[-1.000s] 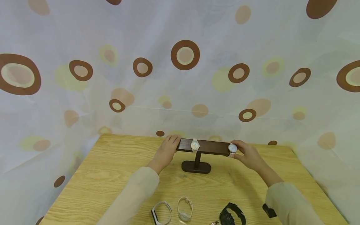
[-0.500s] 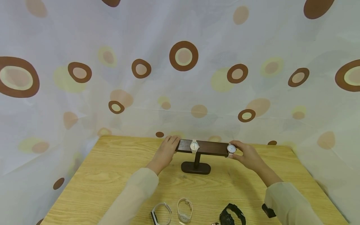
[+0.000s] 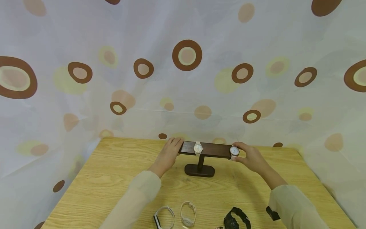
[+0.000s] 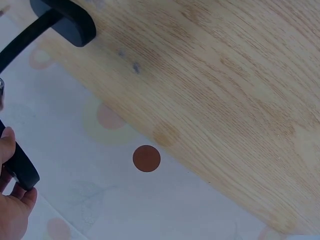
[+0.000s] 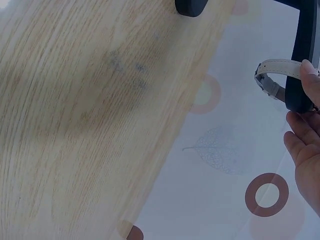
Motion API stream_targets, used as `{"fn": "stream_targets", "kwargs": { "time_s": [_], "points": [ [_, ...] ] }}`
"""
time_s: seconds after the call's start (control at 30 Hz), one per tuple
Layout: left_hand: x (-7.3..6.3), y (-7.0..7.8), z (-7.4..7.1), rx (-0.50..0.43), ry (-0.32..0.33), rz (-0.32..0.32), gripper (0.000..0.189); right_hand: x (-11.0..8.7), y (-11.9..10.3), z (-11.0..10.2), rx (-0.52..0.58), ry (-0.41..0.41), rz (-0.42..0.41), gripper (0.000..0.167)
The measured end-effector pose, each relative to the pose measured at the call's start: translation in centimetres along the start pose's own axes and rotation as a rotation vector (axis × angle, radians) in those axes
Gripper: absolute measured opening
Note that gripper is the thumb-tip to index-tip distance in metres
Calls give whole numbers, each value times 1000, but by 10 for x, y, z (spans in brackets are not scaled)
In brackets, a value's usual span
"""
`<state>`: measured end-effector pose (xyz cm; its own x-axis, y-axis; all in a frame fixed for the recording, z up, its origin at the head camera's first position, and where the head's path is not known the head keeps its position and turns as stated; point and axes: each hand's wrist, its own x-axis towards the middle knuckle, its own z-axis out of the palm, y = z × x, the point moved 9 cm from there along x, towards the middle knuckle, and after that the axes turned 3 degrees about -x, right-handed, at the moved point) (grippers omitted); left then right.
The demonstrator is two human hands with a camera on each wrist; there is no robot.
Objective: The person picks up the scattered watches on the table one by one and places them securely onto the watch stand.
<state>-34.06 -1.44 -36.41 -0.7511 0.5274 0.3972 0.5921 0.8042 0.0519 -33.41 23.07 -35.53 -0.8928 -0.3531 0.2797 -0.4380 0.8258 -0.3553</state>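
Note:
A dark brown watch stand stands at the back of the wooden table, its bar raised on a post. My left hand grips the bar's left end; the left wrist view shows its thumb and fingers around that end. Beside it, a white-strapped watch is looped on the bar. With my right hand I pinch a second watch, round and white-faced, whose pale strap encircles the bar's right end. In the right wrist view, the strap hangs in a loop below the bar.
Near the front of the table lie a white band with a dark face, a pale watch and a black watch. A small black object is by my right sleeve. A patterned curtain hangs behind.
My right hand and the watch it pinches have slid slightly left along the bar, further onto its right end. The left hand keeps its hold on the stand.

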Motion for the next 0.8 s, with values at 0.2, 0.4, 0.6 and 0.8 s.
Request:
{"fn": "stream_targets", "kwargs": {
  "time_s": [0.2,0.4,0.6,0.8],
  "points": [
    [-1,1,0,13,-6,-1,52,3,-3,0,-5,5,-20,52],
    [2,1,2,22,-28,-9,53,4,-3,4,-17,-11,-7,53],
    [3,1,3,39,-39,-8,53,6,-6,5,-16,-19,-15,53],
    [3,0,3,39,-23,-3,53,9,-9,5,-27,-30,-17,54]
  ]
}}
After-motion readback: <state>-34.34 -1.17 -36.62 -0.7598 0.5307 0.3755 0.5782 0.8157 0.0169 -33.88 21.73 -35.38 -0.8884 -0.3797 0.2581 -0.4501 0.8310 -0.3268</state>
